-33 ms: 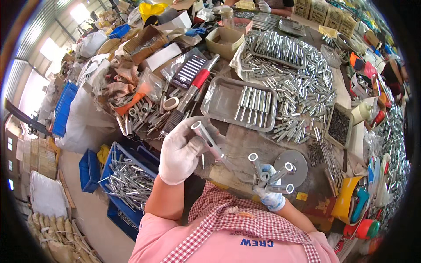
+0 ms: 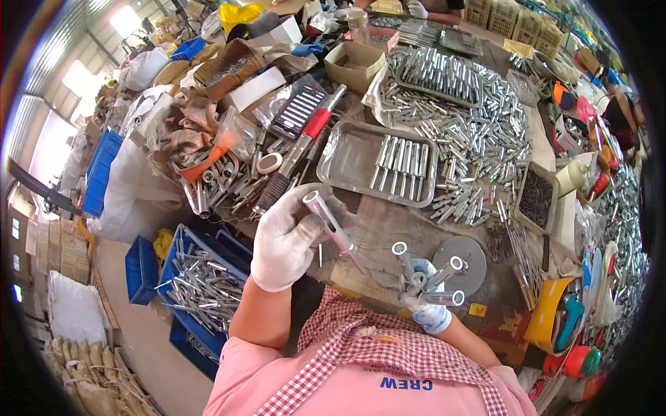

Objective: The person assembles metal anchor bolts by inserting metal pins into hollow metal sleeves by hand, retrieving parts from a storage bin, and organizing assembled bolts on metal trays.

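My left hand (image 2: 283, 239), in a white glove, grips a silver metal tube (image 2: 329, 220) with an open upper end and a long cut-out in its side. The tube slants down to the right above the worktable. Lower right, my right hand (image 2: 431, 313), in a white glove with a bluish pattern, is closed round several metal tubes (image 2: 442, 298). Their open ends fan out in different directions, and they partly hide the fingers. Beyond both hands lies a metal tray (image 2: 340, 166) holding a row of several tubes with thinner rods (image 2: 400, 166).
A grey round disc (image 2: 472, 267) lies beside my right hand. Loose metal tubes (image 2: 479, 145) pile up at the far right. Tools, including a red-banded bar (image 2: 316, 128), crowd the left side. Blue bins (image 2: 201, 277) with metal parts stand lower left; a yellow holder (image 2: 544, 322) stands right.
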